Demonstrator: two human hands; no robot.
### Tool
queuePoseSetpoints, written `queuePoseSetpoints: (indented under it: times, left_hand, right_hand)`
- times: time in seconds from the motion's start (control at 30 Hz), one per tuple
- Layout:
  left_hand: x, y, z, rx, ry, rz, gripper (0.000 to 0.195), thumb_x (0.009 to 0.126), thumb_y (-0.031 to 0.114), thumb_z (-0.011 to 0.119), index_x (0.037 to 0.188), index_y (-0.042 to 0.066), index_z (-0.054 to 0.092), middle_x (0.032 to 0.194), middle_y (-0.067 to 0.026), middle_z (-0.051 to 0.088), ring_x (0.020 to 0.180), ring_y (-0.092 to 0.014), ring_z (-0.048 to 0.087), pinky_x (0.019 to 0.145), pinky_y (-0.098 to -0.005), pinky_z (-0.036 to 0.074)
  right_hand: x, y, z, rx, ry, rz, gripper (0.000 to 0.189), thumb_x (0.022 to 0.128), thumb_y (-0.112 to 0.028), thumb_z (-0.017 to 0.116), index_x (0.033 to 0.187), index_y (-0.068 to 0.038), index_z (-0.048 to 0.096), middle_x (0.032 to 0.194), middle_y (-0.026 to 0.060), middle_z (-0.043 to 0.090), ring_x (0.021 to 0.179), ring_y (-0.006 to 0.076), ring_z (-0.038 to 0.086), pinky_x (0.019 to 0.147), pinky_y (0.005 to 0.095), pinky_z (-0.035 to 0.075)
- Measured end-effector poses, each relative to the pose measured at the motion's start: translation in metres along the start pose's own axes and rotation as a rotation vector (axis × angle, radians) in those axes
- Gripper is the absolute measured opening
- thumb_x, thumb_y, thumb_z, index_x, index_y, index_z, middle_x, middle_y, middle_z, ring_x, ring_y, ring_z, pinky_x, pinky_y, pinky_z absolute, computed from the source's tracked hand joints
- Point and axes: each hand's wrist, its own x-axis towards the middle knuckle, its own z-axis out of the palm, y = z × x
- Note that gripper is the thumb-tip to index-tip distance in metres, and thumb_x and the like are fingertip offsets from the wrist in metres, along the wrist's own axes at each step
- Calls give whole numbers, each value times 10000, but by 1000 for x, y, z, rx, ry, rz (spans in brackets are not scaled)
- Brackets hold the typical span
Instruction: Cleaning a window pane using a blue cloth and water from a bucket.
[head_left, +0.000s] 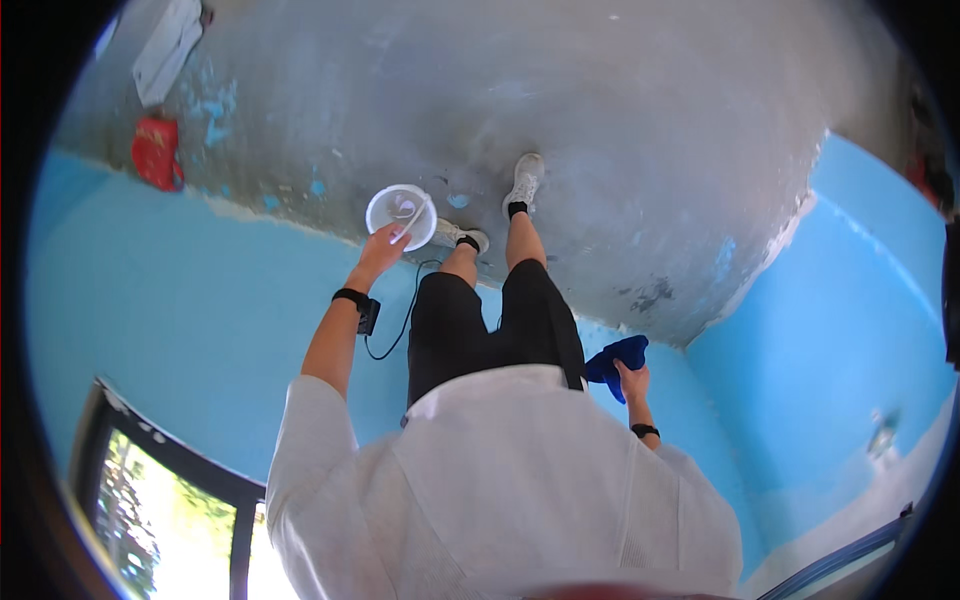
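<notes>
My left hand (384, 251) is closed around one end of a white bar, apparently the handle (417, 214) of a translucent white plastic bucket (370, 208). The bucket hangs or stands beside my left shoe; I cannot tell whether it touches the floor. A little whitish material shows at its bottom. Out to my right side, my right hand (634, 379) grips a bunched dark blue cloth (619, 360).
Blue-painted walls (225, 300) meet a grey, paint-spotted floor (675, 90). A red container (156, 152) and a whitish sheet or bag (169, 52) lie at the far left. A black cable (409, 319) hangs near my left wrist. A dark-framed window (241, 547) is at the lower left.
</notes>
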Motion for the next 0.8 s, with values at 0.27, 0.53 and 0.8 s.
queuePoseSetpoints:
  times: [0.27, 0.53, 0.8]
  left_hand:
    - [-47, 126, -72, 209, 336, 14, 409, 839, 420, 710, 1036, 62, 691, 967, -198, 705, 930, -394, 672, 800, -451, 529]
    - [-4, 296, -124, 158, 411, 3, 450, 837, 389, 738, 1030, -13, 683, 809, -155, 719, 711, -258, 711, 688, -384, 548]
    - [140, 490, -116, -14, 123, -89, 597, 938, 616, 572, 874, 31, 677, 671, -64, 635, 526, -145, 597, 456, -320, 476]
  right_hand:
    - [9, 65, -42, 125, -146, 90, 591, 671, -376, 811, 1154, -58, 691, 1106, 195, 721, 1055, 378, 675, 913, 445, 523]
    - [137, -34, -148, 376, 118, 61, 591, 689, -418, 795, 1153, -70, 682, 1087, 202, 718, 1046, 392, 672, 899, 469, 532]
    - [232, -151, -301, 537, 383, 27, 605, 717, -478, 782, 1210, -152, 652, 1093, 159, 721, 1042, 369, 674, 893, 462, 536]
